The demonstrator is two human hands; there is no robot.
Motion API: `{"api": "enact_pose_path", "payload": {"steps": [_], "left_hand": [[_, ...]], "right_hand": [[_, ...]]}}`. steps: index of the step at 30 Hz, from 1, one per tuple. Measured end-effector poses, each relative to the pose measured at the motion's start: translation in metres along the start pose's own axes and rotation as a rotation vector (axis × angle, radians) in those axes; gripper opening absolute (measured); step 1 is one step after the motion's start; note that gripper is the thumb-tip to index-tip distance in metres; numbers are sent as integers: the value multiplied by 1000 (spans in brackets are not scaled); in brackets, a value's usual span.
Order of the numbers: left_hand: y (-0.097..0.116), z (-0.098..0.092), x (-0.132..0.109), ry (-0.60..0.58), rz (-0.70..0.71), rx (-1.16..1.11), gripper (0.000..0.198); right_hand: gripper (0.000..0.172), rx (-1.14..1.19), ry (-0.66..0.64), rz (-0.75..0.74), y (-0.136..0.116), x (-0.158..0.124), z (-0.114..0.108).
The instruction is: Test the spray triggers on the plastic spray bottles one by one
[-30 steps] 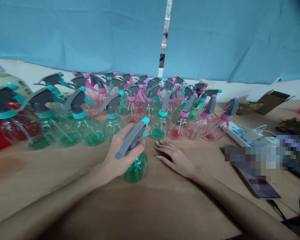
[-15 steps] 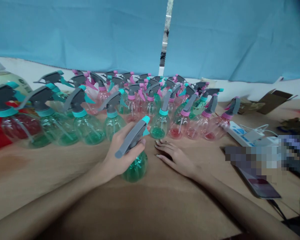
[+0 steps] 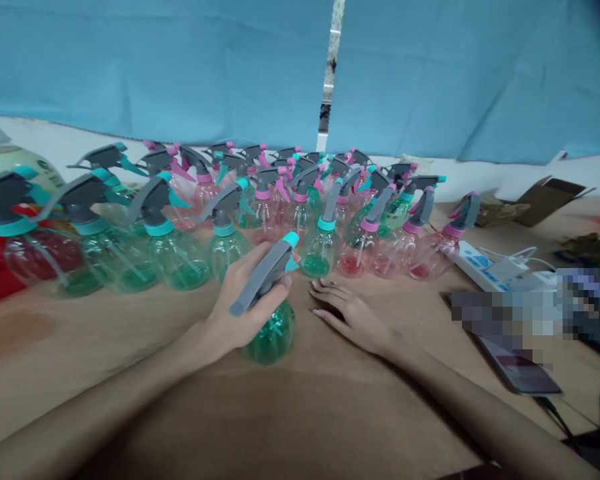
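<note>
My left hand (image 3: 243,303) is wrapped round the neck of a green spray bottle (image 3: 271,337) with a grey trigger head and teal nozzle, which stands upright on the brown table (image 3: 130,347). My right hand (image 3: 353,313) lies flat on the table just right of that bottle, fingers stretched out, holding nothing. Behind both hands stands a dense group of green and pink spray bottles (image 3: 325,227), filling the table's back half.
A white power strip (image 3: 480,267) with a plugged cable lies at the right. A phone (image 3: 517,370) and black cables rest near the right edge. A large pale bottle (image 3: 10,160) and red items sit far left. Blue cloth (image 3: 180,67) hangs behind.
</note>
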State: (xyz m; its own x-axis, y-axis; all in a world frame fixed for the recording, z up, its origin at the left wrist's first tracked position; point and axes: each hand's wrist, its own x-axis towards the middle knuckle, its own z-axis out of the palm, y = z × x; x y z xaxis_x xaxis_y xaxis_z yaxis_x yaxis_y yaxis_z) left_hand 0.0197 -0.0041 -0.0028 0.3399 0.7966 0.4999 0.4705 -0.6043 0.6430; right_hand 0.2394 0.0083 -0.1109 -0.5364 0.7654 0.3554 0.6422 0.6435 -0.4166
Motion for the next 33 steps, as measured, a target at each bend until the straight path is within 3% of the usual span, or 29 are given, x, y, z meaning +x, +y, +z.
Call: {"api": "enact_pose_path", "payload": {"steps": [33], "left_hand": [[-4,3,-6,33,-82,-49,14]], "right_hand": [[42,-14,-16,-13,0,1,0]]}}
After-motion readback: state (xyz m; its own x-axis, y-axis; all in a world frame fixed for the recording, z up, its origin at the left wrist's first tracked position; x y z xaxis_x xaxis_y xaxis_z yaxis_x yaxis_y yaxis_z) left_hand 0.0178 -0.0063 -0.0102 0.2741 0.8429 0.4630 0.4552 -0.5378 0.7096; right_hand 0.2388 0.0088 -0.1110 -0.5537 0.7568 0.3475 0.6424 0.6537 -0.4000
